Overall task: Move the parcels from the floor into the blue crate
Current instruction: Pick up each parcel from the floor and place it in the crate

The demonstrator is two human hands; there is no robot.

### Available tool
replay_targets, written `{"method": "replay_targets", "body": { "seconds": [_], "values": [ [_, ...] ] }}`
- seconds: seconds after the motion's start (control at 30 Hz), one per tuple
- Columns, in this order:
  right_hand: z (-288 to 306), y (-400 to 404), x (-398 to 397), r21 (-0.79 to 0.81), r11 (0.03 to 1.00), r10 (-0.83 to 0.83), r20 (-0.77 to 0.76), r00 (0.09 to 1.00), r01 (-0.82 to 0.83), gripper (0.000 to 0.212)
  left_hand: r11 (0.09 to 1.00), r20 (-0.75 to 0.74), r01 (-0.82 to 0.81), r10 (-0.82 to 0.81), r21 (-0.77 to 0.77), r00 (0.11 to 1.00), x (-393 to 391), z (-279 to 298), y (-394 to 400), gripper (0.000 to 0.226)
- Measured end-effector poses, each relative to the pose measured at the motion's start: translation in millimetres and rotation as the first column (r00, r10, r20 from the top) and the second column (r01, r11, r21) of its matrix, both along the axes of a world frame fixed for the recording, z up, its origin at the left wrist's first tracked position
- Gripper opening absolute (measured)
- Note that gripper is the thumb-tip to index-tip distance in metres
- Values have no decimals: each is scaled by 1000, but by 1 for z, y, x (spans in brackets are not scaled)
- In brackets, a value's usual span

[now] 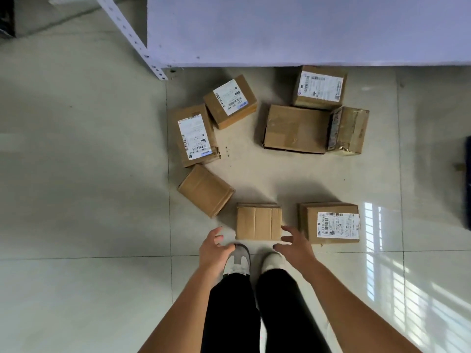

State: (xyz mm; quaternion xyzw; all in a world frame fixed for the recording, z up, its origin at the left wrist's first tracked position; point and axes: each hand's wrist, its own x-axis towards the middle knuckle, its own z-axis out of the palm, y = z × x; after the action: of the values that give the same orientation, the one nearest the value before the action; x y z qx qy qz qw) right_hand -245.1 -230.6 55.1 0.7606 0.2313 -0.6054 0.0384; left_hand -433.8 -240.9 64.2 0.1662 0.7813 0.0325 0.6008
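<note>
Both the left hand (215,247) and right hand (295,244), empty with fingers spread, flank the twelve-o'clock plain parcel (258,221), whose taped flaps perhaps could spring open under a loose squeeze.

Eight cardboard parcels lie in a loose ring on a pale tiled floor (76,200): four labelled parcels (195,135) (230,101) (319,87) (332,223), three plain parcels (206,190) (258,221) (295,128) and one battered parcel (349,130), beside a white shelf unit (305,29).
</note>
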Motion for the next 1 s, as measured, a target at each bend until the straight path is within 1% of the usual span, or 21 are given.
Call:
{"method": "replay_targets", "body": {
  "seconds": [0.1, 0.2, 0.33, 0.43, 0.53, 0.6, 0.7, 0.77, 0.87, 0.93, 1.0],
  "values": [
    [-30, 4, 0, -2, 995, 100, 91, 991, -101, 67, 1000, 21, 17, -17, -17, 1000, 5, -33, -1, 58],
    [-64, 12, -1, -5, 984, 174, 141, 974, -176, 75, 999, 38, 46, -46, -3, 998, 15, -73, 0, 63],
    [-97, 17, -6, -14, 985, 174, 122, 977, -173, 81, 998, 62, 62, -62, 4, 996, 30, -108, 7, 67],
    [-95, 21, -8, -23, 992, 122, 110, 986, -120, 80, 998, 71, 63, -62, -6, 996, 35, -106, 13, 64],
    [-68, 26, -8, -9, 996, 86, 99, 991, -86, 77, 999, 49, 32, -32, 15, 998, 36, -81, 17, 58],
    [-42, 28, -5, 7, 997, 71, 99, 993, -72, 74, 1000, 34, -5, 4, 20, 999, 38, -58, 18, 50],
    [1, 34, 3, 57, 998, 3, 101, 995, -9, 68, 993, 24, -116, 116, 9, 993, 43, -14, 23, 37],
    [30, 40, 11, 79, 996, -44, 102, 994, 36, 61, 984, 41, -177, 176, 28, 984, 48, 15, 31, 32],
    [62, 45, 26, 99, 988, -121, 52, 991, 116, 47, 981, 57, -163, 157, 108, 986, 62, 52, 45, 42],
    [81, 44, 37, 93, 978, -191, 10, 982, 189, 42, 977, 44, -126, 120, 170, 992, 76, 75, 50, 50],
    [97, 43, 55, 110, 958, -263, -15, 965, 263, 34, 971, 42, -128, 122, 202, 992, 94, 97, 55, 50]
  ]
}}
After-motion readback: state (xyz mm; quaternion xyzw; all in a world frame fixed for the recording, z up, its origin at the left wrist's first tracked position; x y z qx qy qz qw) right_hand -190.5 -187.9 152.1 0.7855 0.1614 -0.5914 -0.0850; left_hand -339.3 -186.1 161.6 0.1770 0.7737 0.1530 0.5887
